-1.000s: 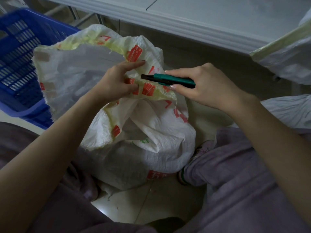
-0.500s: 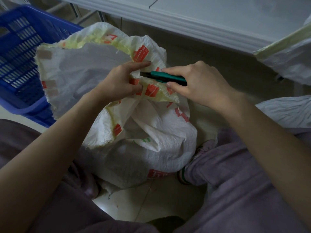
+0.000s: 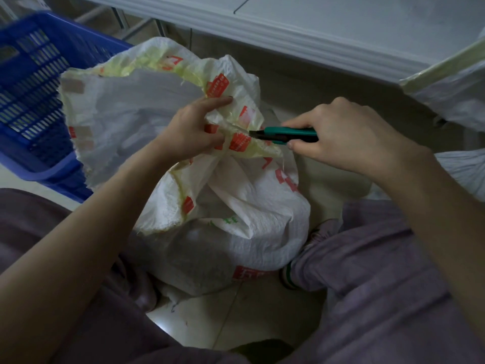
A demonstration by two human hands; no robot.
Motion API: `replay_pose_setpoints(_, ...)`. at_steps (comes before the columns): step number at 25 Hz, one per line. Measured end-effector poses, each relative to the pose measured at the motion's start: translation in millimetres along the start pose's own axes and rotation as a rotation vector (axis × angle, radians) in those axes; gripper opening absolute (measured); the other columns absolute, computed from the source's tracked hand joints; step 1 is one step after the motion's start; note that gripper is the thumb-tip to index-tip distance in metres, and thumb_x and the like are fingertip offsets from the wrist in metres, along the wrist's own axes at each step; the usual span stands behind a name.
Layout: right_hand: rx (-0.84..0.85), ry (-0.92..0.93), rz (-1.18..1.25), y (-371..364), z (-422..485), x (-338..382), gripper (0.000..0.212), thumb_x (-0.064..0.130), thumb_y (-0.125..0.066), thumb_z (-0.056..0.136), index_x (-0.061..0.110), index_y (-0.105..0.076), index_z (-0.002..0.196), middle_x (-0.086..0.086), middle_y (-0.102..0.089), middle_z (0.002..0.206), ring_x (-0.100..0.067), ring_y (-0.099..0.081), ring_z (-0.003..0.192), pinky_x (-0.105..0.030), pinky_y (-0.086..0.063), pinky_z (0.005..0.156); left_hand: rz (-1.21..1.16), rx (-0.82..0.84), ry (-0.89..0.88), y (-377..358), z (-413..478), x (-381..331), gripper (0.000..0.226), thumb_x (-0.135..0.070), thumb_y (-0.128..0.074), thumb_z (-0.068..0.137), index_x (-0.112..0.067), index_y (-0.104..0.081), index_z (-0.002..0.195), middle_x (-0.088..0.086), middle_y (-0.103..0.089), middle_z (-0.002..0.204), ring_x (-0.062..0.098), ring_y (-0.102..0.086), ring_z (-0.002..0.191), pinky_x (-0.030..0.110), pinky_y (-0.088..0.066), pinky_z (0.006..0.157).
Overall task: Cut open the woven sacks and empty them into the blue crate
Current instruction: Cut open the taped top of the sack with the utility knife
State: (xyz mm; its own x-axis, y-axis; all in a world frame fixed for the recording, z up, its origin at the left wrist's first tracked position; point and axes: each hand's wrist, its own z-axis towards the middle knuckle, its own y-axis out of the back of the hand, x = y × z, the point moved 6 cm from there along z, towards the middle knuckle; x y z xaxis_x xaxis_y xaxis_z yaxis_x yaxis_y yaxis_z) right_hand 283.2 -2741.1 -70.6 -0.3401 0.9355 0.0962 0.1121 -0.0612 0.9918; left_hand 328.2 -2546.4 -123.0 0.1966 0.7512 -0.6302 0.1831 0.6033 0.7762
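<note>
A white woven sack (image 3: 231, 211) with red and yellow print stands on the floor between my knees, its top partly cut and folded open. My left hand (image 3: 191, 130) pinches the sack's taped top edge. My right hand (image 3: 346, 135) grips a green utility knife (image 3: 286, 134), whose tip touches the taped edge just right of my left hand. The blue crate (image 3: 34, 101) stands at the left, behind the sack's open flap.
A white moulded ledge (image 3: 288, 35) runs across the top. Another white sack (image 3: 451, 82) sits at the upper right and more white sacking (image 3: 464, 172) at the right edge. My legs in purple trousers flank the sack on the pale tiled floor (image 3: 223, 316).
My right hand has drawn the knife to the right along the taped edge, away from my left hand. The left hand keeps its pinch on the sack.
</note>
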Motion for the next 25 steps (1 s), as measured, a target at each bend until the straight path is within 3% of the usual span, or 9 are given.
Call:
replay_pose_setpoints(6,-0.049,0.022,0.032,-11.7,4.9,8.9,0.035,0.039,-0.05,0.095,0.041,-0.054,0.13,-0.003,-0.067,0.102,-0.023,-0.061,0.086,-0.033,-0.047,0.068,-0.251,-0.013,0.019,1.2,-4.7,-3.8,0.062,-0.007,-0.06,0.086,-0.025,-0.039,0.14,0.001,-0.047,0.132,0.006,-0.061,0.09,0.014,-0.053,0.072)
replay_pose_setpoints(10,-0.091,0.027,0.012,-19.9,10.7,16.0,0.036,0.035,-0.048,0.095,0.034,-0.054,0.131,-0.007,-0.067,0.1,-0.026,-0.062,0.086,-0.033,-0.047,0.065,-0.474,-0.044,0.058,7.2,-8.1,-2.2,0.059,-0.002,-0.058,0.087,-0.024,-0.04,0.139,-0.004,-0.052,0.123,0.008,-0.067,0.09,0.02,-0.056,0.075)
replay_pose_setpoints(15,-0.084,0.033,0.065,-55.1,3.8,28.5,0.043,0.036,-0.045,0.096,0.026,-0.048,0.138,-0.014,-0.065,0.104,-0.033,-0.063,0.09,-0.04,-0.053,0.075,-0.601,-0.107,0.109,5.7,-15.5,6.6,0.06,0.007,-0.055,0.085,-0.02,-0.042,0.138,0.004,-0.053,0.13,0.009,-0.07,0.082,0.019,-0.056,0.067)
replay_pose_setpoints(19,-0.158,0.052,0.138,-61.2,5.3,21.1,0.045,0.037,-0.048,0.095,0.032,-0.045,0.139,-0.014,-0.068,0.101,-0.032,-0.065,0.086,-0.043,-0.054,0.076,-0.597,-0.134,0.102,14.8,-19.0,11.7,0.062,0.007,-0.054,0.085,-0.02,-0.04,0.139,0.0,-0.045,0.138,0.008,-0.068,0.082,0.02,-0.056,0.069)
replay_pose_setpoints(25,-0.276,0.063,0.27,-35.0,0.4,-4.4,0.04,0.038,-0.059,0.09,0.038,-0.055,0.13,-0.004,-0.073,0.101,-0.025,-0.067,0.079,-0.028,-0.047,0.068,-0.372,-0.043,0.086,16.9,-21.1,12.3,0.067,0.005,-0.05,0.088,-0.028,-0.032,0.143,0.001,-0.045,0.13,-0.004,-0.062,0.062,0.013,-0.051,0.057)
